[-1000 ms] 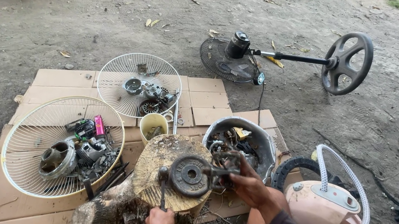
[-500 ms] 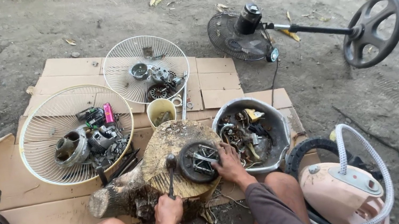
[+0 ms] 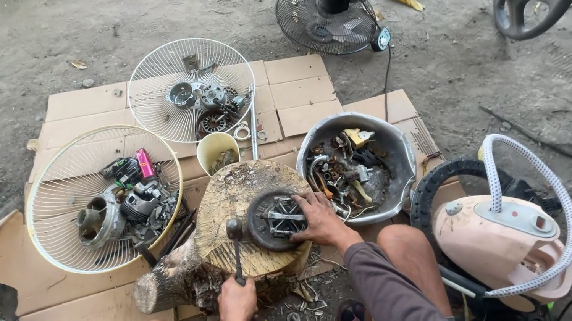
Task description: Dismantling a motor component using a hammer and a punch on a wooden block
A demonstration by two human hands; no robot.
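While my left hand (image 3: 236,300) grips the hammer (image 3: 236,248), its handle runs away from me, head resting on the stump (image 3: 231,201). My right hand (image 3: 319,218), fingers spread, presses the round motor (image 3: 277,220) flat there. My fist hides the handle's lower end.

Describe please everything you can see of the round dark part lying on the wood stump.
The round dark part is a flat disc, seemingly metal, with pale metal pieces at its centre. It lies flat on the cut top of the wood stump, toward its right edge. The right hand rests on its right side, fingers touching it. The left hand grips a hammer, whose head sits just left of the disc.
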